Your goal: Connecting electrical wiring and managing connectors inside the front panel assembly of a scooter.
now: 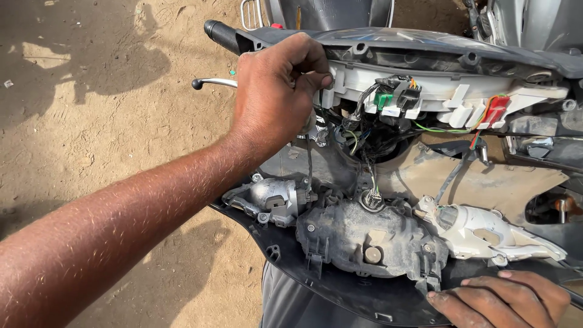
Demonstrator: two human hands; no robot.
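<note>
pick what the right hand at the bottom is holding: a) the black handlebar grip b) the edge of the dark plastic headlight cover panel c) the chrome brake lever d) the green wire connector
b: the right hand has its fingers on the lower edge of the dark plastic headlight cover panel, far from the chrome brake lever and the black rubber handlebar grip.

I see tan sand [91,152] with dark shadows from 9 to 7 o'clock. The handlebar end [221,35] at 11 is black, the lever [215,82] chrome. The bracket [449,97] at 1 is white, with a green plug [382,101] and a red one [495,111]. The headlamp housing [358,240] at 6 is dusty grey, the panel [364,297] black.
</note>
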